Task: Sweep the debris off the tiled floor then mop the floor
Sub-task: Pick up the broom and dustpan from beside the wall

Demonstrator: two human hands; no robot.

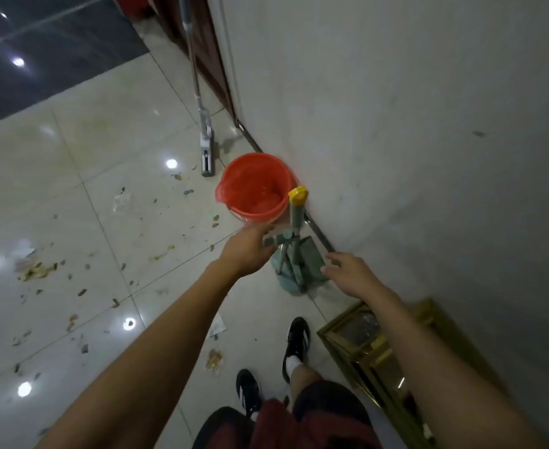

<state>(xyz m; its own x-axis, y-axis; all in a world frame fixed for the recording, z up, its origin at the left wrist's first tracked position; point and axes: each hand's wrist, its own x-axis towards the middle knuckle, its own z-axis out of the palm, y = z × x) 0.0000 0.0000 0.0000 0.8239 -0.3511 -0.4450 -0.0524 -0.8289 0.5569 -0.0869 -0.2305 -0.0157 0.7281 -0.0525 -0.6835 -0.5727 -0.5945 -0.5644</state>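
Scattered debris point(40, 270) lies across the glossy tiled floor point(82, 150) on the left side; scraps and smears dot several tiles. Farther right a flat mop point(205, 147) leans upright near the wooden door frame point(214, 72), its head resting on the floor; just beside it an orange bucket point(254, 187) stands against the white wall point(396, 124). The left hand point(245, 251) reaches forward with fingers loosely extended, holding nothing, close to the green dustpan set point(294, 260); whether it touches is unclear. The yellow-capped handle point(298, 202) rises beside the bucket. The right hand point(350, 275) hovers by the dustpan's right edge, fingers spread and relaxed; below are black shoes point(295, 346) and a gold frame point(363, 345).
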